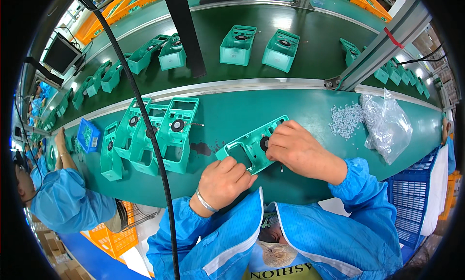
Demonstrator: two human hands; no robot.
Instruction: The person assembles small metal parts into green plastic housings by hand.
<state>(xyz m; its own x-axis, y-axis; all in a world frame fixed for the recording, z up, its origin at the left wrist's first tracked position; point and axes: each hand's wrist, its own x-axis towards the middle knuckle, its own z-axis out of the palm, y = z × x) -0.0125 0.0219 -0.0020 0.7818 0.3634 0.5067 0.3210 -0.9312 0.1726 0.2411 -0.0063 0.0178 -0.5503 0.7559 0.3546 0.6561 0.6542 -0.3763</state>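
Observation:
In front of me on the green bench lies a green plastic housing [242, 143], turned at a slant, with rectangular openings and a round black speaker [264, 143] set in it. My left hand [224, 183] is closed on the housing's near left edge. Over the right part of the housing, beside the speaker, my right hand [296, 147] has its fingers pinched together; whatever they hold is hidden. A short wire end shows just below those fingers. To the left stand several similar green housings [175, 149] with speakers, grouped close together.
Small clear plastic pieces [345, 120] lie loose beside a clear plastic bag [387, 127] at right. A conveyor [208, 81] carrying more housings runs behind the bench. A black cable [154, 139] hangs across the view. A co-worker [68, 197] sits at left near a blue bin [89, 136].

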